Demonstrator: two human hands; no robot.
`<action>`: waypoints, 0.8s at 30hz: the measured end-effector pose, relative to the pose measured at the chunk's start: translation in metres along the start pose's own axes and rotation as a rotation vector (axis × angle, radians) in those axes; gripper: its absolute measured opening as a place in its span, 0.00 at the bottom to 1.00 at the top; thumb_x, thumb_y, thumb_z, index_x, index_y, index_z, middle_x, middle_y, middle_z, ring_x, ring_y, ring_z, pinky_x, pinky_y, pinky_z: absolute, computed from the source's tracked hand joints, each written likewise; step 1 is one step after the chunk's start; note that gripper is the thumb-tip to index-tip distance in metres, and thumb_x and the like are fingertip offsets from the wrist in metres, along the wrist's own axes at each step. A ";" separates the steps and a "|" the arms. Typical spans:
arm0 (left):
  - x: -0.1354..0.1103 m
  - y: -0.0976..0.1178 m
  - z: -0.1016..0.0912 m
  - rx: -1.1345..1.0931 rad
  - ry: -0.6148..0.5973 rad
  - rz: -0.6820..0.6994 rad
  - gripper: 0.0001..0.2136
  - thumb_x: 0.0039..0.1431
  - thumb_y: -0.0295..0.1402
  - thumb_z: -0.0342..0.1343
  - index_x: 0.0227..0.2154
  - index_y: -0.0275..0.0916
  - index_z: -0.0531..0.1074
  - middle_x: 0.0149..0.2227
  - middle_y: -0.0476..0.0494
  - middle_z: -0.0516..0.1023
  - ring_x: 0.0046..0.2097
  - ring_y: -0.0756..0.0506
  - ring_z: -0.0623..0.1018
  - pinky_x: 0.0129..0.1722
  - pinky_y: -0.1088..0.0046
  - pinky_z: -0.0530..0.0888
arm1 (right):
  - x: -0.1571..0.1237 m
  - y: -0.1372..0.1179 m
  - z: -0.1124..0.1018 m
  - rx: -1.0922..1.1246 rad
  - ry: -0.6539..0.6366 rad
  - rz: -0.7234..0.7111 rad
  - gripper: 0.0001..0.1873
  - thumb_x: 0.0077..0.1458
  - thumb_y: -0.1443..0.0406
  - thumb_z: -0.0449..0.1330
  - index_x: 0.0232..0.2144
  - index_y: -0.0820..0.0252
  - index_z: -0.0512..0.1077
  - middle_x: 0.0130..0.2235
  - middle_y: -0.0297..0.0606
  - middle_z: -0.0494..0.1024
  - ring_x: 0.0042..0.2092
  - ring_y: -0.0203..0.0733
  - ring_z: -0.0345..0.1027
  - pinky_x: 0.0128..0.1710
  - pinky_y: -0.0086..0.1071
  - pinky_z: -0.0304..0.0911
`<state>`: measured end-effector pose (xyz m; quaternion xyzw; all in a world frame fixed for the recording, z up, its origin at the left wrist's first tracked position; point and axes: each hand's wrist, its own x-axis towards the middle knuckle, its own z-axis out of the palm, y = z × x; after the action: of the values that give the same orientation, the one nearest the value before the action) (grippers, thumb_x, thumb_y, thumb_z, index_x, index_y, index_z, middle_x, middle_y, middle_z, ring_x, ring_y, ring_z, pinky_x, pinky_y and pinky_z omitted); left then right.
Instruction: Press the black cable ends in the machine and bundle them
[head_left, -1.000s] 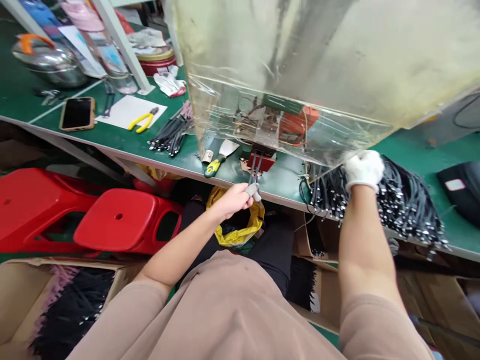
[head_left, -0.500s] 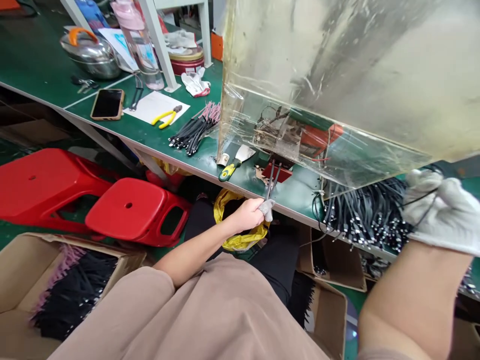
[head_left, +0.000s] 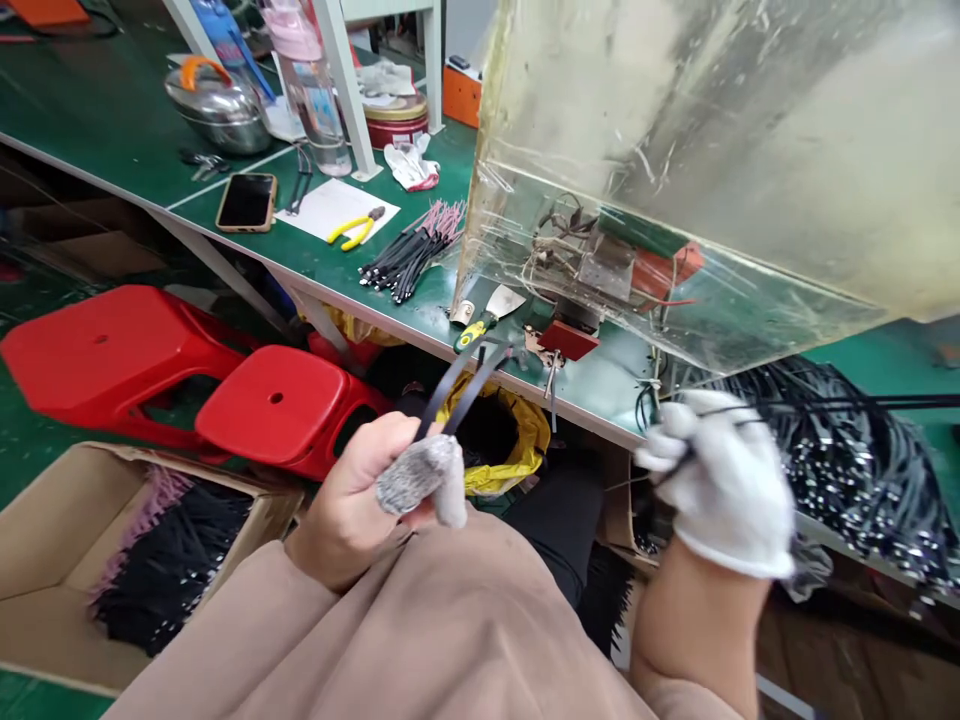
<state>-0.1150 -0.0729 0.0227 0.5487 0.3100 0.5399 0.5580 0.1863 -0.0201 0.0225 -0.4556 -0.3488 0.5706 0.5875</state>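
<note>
My left hand [head_left: 349, 510], with grey cloth covers on some fingertips, is closed around two flat black cables [head_left: 457, 390] that point up and away from my body. Behind their far ends is a small device with a red plate [head_left: 568, 340] at the bench edge; thin metal pieces stick out below the plate. My right hand [head_left: 724, 485], in a white glove and slightly blurred, grips a black cable [head_left: 847, 403] stretching off to the right. Beside that glove lies a big heap of black cables [head_left: 855, 480] with shiny ends.
A cloudy plastic shield [head_left: 637, 150] hangs over the device. On the bench are a scraper [head_left: 484, 318], a bundle of cables [head_left: 412, 250], yellow pliers [head_left: 354, 229] and a phone [head_left: 247, 202]. Below are a yellow bag [head_left: 532, 440], red stools [head_left: 270, 410] and a cable-filled carton [head_left: 45, 530].
My left hand has come back from the red plate towards my body, bringing the cables away from it. My right hand has moved left from the heap, drawing a black cable along.
</note>
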 end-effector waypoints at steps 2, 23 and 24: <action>-0.006 0.004 -0.004 -0.054 0.029 0.106 0.17 0.66 0.41 0.56 0.23 0.38 0.75 0.18 0.48 0.69 0.17 0.52 0.65 0.17 0.76 0.61 | 0.000 0.039 0.014 0.078 -0.149 0.256 0.24 0.42 0.59 0.76 0.39 0.56 0.71 0.31 0.34 0.75 0.27 0.35 0.69 0.24 0.31 0.69; 0.000 -0.019 -0.019 -0.155 0.168 0.132 0.15 0.62 0.44 0.60 0.25 0.39 0.78 0.12 0.53 0.62 0.13 0.54 0.62 0.15 0.78 0.60 | 0.098 0.077 0.063 0.264 -0.282 0.398 0.03 0.65 0.68 0.58 0.37 0.61 0.71 0.32 0.33 0.75 0.28 0.29 0.69 0.25 0.19 0.71; -0.001 -0.019 -0.020 -0.152 0.170 0.129 0.15 0.62 0.44 0.60 0.25 0.39 0.78 0.11 0.53 0.61 0.13 0.54 0.62 0.15 0.78 0.60 | 0.100 0.076 0.065 0.281 -0.277 0.400 0.05 0.66 0.69 0.56 0.36 0.61 0.71 0.31 0.33 0.75 0.28 0.29 0.69 0.25 0.19 0.71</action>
<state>-0.1290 -0.0650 0.0000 0.4759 0.2785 0.6410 0.5339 0.1099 0.0824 -0.0376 -0.3474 -0.2465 0.7747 0.4674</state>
